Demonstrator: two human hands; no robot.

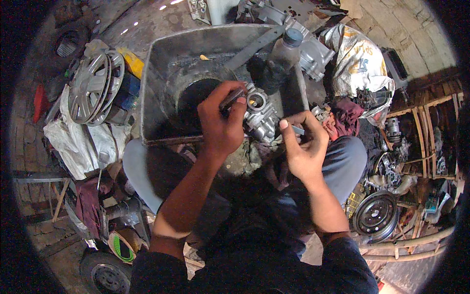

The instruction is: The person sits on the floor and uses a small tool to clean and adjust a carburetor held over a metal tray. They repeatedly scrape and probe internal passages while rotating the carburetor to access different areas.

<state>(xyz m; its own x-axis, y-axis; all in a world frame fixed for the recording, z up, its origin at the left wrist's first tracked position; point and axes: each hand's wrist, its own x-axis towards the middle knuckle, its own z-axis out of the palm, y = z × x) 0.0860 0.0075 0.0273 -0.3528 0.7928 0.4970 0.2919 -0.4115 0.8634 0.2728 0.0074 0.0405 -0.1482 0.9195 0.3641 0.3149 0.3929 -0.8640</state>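
Observation:
My left hand [221, 117] is closed around the left side of a silver metal carburetor [264, 120], its round bore facing up. A dark cylindrical piece [230, 99] shows between my thumb and fingers; I cannot tell whether it belongs to the carburetor. At the carburetor's lower right, my right hand [308, 147] pinches a small flat greyish piece [297, 130], whose kind is too small to make out. Both hands are over the near side of a large grey metal basin [145, 103], above my lap. A crumpled dirty rag [245, 159] lies below the carburetor.
Inside the basin's right side stands a dark-capped plastic bottle [284, 54], and a flat metal bar [254, 47] leans across the back. Wheel covers [90, 88] are stacked at left. A white sack [352, 61], metal engine parts and a black wheel rim [374, 215] lie at right.

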